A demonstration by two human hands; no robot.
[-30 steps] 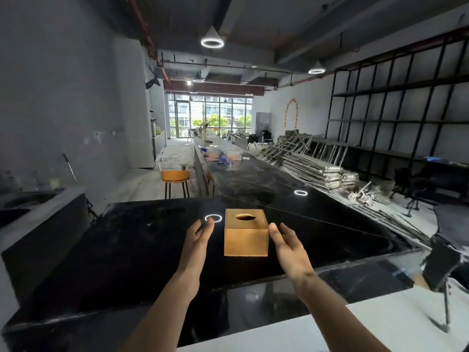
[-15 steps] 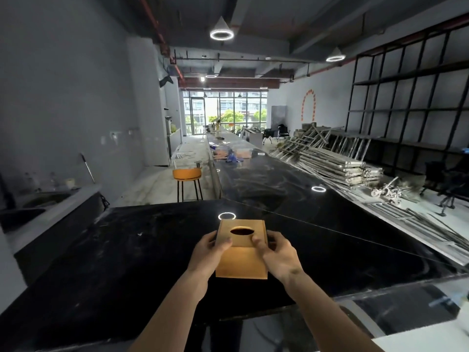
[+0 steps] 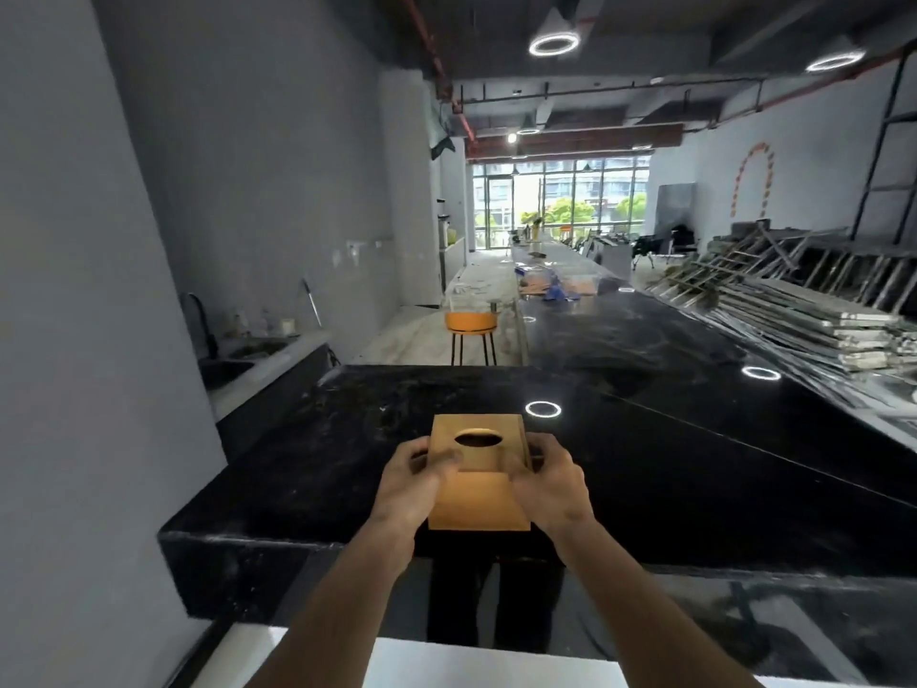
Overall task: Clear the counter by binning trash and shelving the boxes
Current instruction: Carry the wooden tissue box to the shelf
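Hands: left hand (image 3: 408,481) and right hand (image 3: 548,481) clamp the wooden tissue box (image 3: 477,481) over the black counter (image 3: 694,439).
Advice: keep it level; contents probably loose.

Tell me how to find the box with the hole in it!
Find the big shiny black counter. At its near edge, two hands, left and right, grip a wooden box. It's tan, with an oval hole on top.

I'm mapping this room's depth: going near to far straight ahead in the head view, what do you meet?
Left hand and right hand gripping the wooden box → black counter → orange stool → far windows.
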